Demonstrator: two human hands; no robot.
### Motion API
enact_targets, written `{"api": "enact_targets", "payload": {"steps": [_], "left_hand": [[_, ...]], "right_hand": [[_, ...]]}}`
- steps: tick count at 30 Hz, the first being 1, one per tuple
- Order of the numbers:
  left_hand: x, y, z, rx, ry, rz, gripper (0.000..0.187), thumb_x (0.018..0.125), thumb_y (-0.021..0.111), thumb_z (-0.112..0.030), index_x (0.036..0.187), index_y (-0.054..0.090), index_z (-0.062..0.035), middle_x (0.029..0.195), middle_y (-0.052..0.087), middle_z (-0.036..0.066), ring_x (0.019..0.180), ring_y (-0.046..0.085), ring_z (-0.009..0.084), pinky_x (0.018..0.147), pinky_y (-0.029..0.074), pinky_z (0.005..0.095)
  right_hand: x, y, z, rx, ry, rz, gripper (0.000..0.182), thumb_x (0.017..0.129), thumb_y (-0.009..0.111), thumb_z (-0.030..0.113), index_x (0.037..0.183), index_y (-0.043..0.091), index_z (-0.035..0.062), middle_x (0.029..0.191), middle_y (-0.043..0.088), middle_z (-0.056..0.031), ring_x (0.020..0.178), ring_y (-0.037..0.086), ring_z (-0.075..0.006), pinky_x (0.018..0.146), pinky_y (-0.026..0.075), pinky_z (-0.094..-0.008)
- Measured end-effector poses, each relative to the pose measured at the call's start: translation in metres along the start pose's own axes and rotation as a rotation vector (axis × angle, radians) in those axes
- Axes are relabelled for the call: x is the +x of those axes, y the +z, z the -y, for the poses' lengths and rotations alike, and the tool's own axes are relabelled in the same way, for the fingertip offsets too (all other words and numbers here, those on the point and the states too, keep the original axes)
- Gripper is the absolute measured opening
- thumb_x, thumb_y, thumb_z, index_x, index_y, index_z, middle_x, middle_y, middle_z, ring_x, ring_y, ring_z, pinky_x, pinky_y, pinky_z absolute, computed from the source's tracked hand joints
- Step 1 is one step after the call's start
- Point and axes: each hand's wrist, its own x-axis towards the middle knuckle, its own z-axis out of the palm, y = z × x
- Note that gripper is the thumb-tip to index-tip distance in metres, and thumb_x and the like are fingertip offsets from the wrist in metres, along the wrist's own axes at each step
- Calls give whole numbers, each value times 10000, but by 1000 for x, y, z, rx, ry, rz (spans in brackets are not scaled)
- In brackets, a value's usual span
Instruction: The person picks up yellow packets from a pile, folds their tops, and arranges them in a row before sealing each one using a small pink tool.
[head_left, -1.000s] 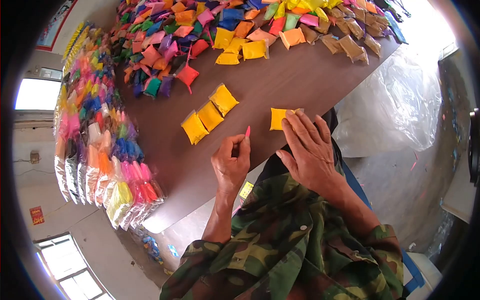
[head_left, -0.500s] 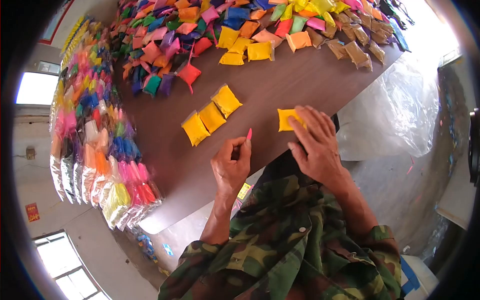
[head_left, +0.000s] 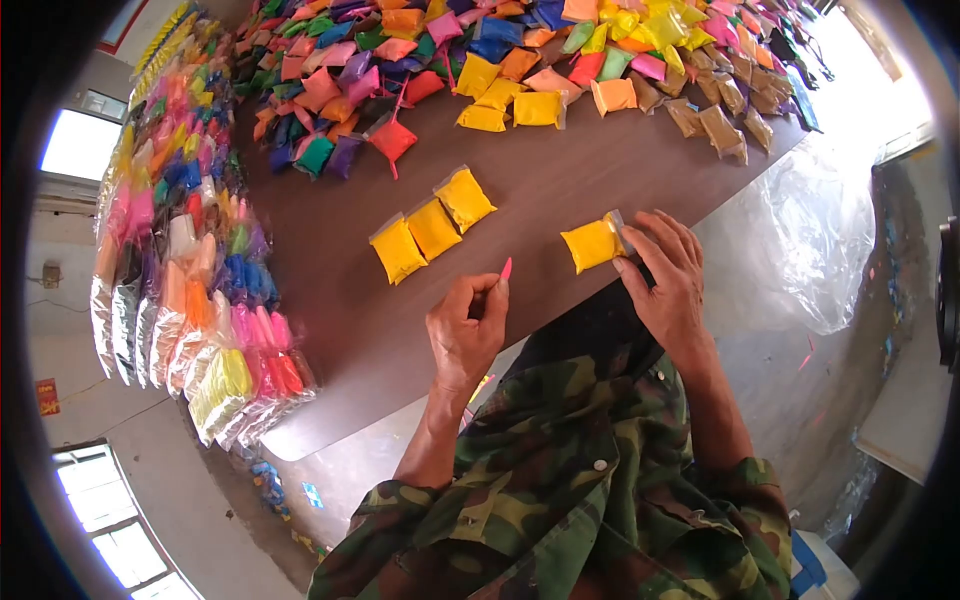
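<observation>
My left hand is closed in a pinch on a small pink pointed strip, whose tip sticks up past the thumb. On the brown table, a yellow packet with a clear wrapper edge lies tilted by my right hand. The thumb and index finger of that hand are at the packet's right end, around its clear edge. Left of centre, three similar packets lie side by side in a slanted row: a lower one, a middle one and an upper one.
A heap of many-coloured packets covers the table's far side, with brown packets at its right. Stacked clear bags of coloured packets line the left edge. A large clear plastic bag hangs beyond the right edge.
My right hand has drawn back from on top of the yellow packet to its right end, and the packet has turned slightly. My left hand keeps its pinch. The whole view has shifted a little.
</observation>
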Motion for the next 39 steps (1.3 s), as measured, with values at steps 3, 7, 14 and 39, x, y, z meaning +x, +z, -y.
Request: {"api": "enact_targets", "payload": {"steps": [3,7,14,39], "left_hand": [[0,1,1,-18,1,0,113,1008,816,-111,1030,773,-8,826,779,66,706,701,100,644,558,278],[0,1,0,-53,25,-24,109,1003,818,-105,1022,778,-6,811,767,48,700,678,77,633,536,265],[-12,-17,3,3,26,-34,92,995,819,-91,1016,785,-8,802,767,60,696,686,90,632,533,270],[-28,-59,26,-91,-198,-171,122,999,823,-82,1027,762,21,767,716,-4,683,590,34,614,471,240]], "right_hand": [[5,0,0,-1,-34,-7,367,901,860,116,1261,788,106,1318,739,-74,1316,653,-321,1181,434,-512],[9,-2,-3,17,-70,14,323,896,855,83,1214,805,97,1265,753,-82,1200,695,-320,1137,467,-488],[30,-25,36,328,47,49,318,866,796,-69,1166,790,36,1127,754,-115,1070,711,-342,939,575,-442],[146,38,109,449,-207,578,138,1050,628,130,1111,724,52,1000,773,-170,973,735,-410,825,569,-505]]}}
